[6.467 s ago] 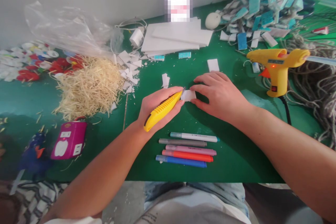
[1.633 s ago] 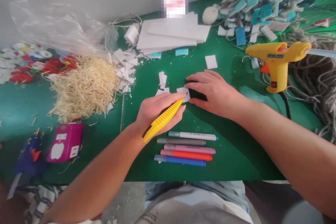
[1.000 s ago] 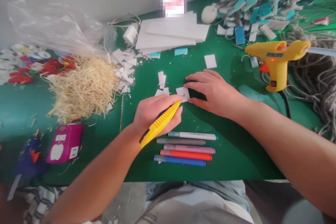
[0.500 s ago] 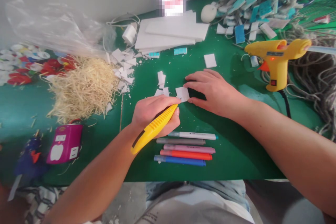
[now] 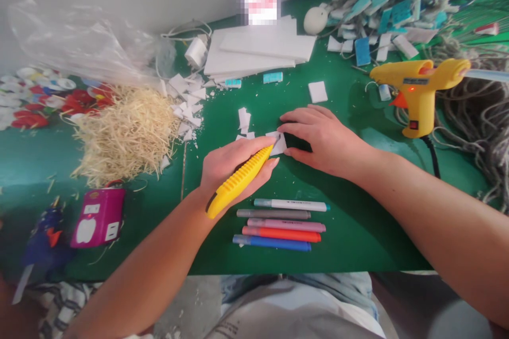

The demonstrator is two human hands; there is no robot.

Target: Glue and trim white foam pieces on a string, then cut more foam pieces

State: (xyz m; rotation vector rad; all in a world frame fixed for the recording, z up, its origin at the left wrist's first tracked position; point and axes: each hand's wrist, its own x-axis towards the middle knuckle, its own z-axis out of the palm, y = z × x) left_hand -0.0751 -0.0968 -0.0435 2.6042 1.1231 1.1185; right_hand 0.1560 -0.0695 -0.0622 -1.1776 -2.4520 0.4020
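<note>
My left hand [image 5: 233, 164] is closed around a yellow utility knife [image 5: 240, 181], its tip end over a small white foam square [image 5: 280, 144]. At that square's right side is my right hand [image 5: 316, 135], with the thumb and a finger at its corners, holding it against the table. The left part of the square is hidden behind the knife and left hand. White foam scraps [image 5: 244, 121] lie just beyond the left hand. Another white square [image 5: 317, 92] rests farther back. Below the hands lies a row of several markers [image 5: 284, 225].
A yellow glue gun [image 5: 421, 90] lies at right, beside grey cord [image 5: 469, 116]. White foam sheets [image 5: 254, 53] are stacked at the back. On the left are a straw pile [image 5: 129, 135], a magenta box [image 5: 97, 218] and a blue glue gun [image 5: 45, 235].
My left hand has moved the knife slightly up and to the right, over the foam square. The right hand stays in place.
</note>
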